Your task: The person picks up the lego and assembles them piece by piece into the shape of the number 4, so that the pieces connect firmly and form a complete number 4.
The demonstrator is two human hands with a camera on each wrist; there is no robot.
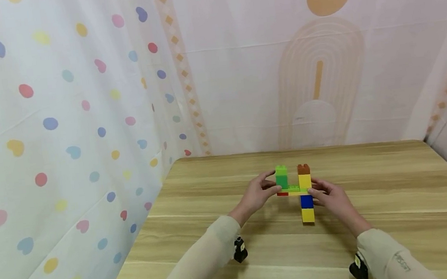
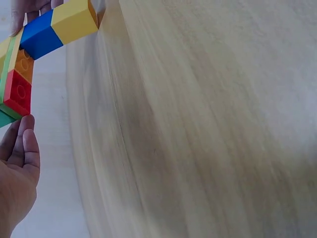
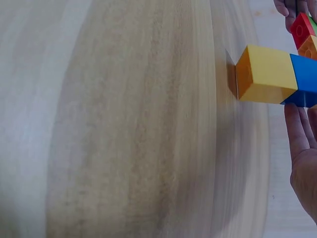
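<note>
A structure of toy building bricks stands upright between my hands, with a column of yellow (image 1: 308,215), blue (image 1: 306,201), yellow and brown (image 1: 303,169) bricks. A thin light-green layer (image 1: 294,188) runs left from the column's middle. It carries a green brick (image 1: 281,181) with a lime one on top, and a red brick (image 2: 19,92) and an orange brick (image 2: 24,65) show underneath. My left hand (image 1: 257,195) pinches the red-and-green end. The column's middle is held by my right hand (image 1: 336,201). Whether the bottom yellow brick touches the table I cannot tell.
The wood-grain table (image 1: 196,188) spreads around the bricks. A dotted curtain (image 1: 83,127) hangs on the left, and a patterned cloth (image 1: 238,88) hangs behind the table's far edge. Black devices (image 1: 240,249) are worn at both wrists.
</note>
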